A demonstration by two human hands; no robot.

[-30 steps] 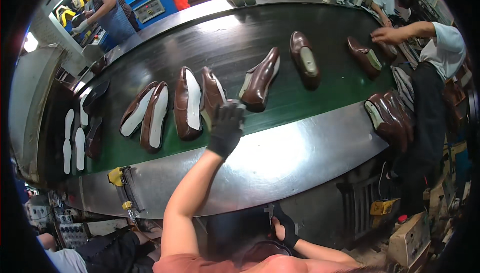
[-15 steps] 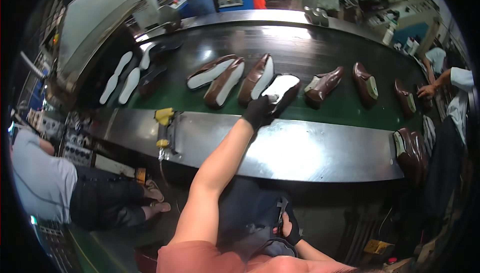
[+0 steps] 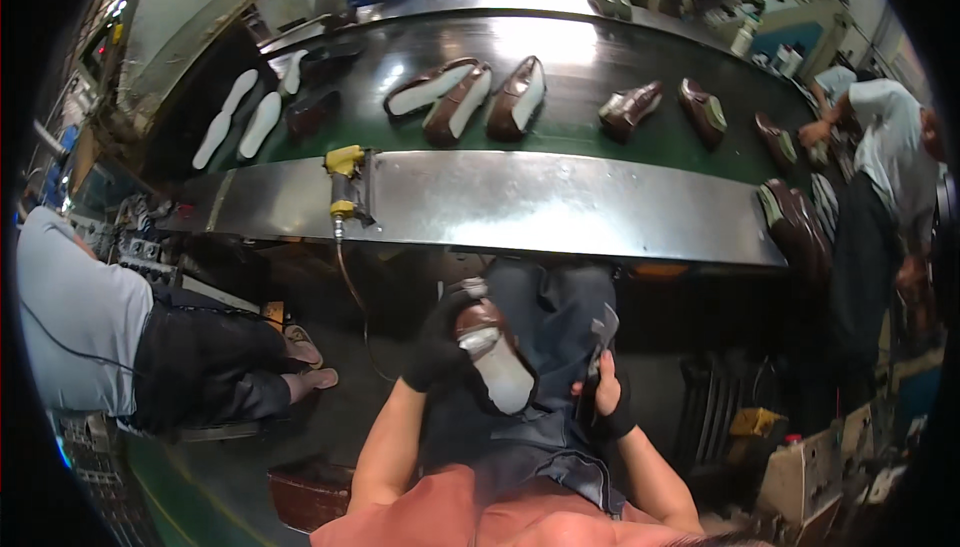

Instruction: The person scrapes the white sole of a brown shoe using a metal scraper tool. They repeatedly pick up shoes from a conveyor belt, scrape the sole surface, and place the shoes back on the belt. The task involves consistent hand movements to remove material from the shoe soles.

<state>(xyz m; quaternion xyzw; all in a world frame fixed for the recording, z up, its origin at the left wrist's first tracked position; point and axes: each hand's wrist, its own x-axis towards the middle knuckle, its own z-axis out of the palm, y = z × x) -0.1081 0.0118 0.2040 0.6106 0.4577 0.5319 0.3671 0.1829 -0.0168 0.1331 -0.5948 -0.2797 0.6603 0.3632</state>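
Note:
My left hand point(image 3: 440, 342), in a dark glove, is wrapped around a brown leather shoe point(image 3: 481, 325) over my lap. The shoe's pale underside point(image 3: 506, 383) faces up, and its far end is partly covered by my fingers. My right hand point(image 3: 606, 394), in a dark glove with bare fingertips, is closed around a hand tool with a shiny metal tip point(image 3: 604, 323) beside the shoe. The tool's exact kind is unclear, since the hand hides much of it. Shoe and tool are apart.
Ahead runs a green conveyor belt point(image 3: 570, 127) bearing several brown shoes point(image 3: 517, 99) and white insoles point(image 3: 262, 125). A yellow-and-black air tool point(image 3: 345, 185) with a hose lies on the metal ledge point(image 3: 520, 202). People work at left and right. A brown bin point(image 3: 305, 492) sits low at left.
My left hand has taken the shoe off the belt and drawn it back over my lap. My right hand, with the tool, has risen slightly beside it. My view has shifted.

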